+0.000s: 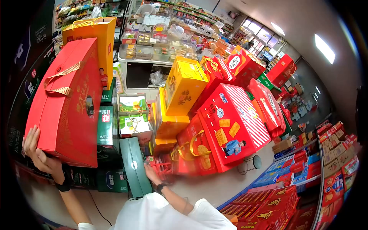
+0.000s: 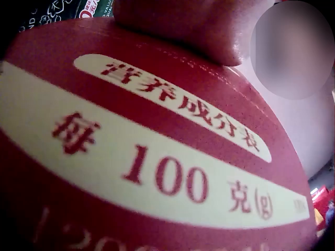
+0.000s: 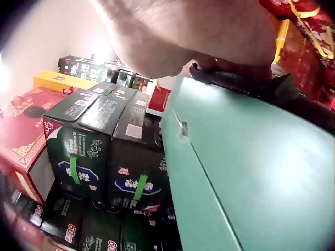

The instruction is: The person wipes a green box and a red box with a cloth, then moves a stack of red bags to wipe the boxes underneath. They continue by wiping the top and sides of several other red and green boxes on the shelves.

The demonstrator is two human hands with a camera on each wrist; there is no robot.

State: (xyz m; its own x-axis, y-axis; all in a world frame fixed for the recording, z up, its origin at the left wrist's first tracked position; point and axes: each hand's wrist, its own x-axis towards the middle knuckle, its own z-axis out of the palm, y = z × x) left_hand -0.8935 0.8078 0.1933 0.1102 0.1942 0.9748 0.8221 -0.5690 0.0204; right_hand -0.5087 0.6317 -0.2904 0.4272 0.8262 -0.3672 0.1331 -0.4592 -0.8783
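Observation:
A large red gift box (image 1: pixel 63 103) with a gold-striped ribbon handle stands tilted at the left. My left hand (image 1: pixel 40 153) presses against its near lower end, fingers laid along the edge. In the left wrist view, that box's end panel (image 2: pixel 167 141) with a printed nutrition label fills the frame. My right hand (image 1: pixel 152 176) grips the right side of a slim green box (image 1: pixel 135 166), its fingertips partly hidden. The right wrist view shows the green box's smooth lid (image 3: pixel 251 151) with a seam and a small slot, and the hand (image 3: pixel 193 34) above it.
Dark green cartons (image 1: pixel 107 126) are stacked beside and below the red box. Yellow boxes (image 1: pixel 186 86) and a red biscuit box (image 1: pixel 234 122) stand ahead to the right. An orange bag (image 1: pixel 109 46) rises behind. A small stool (image 1: pixel 252 164) and piled red boxes (image 1: pixel 264 205) lie rightward.

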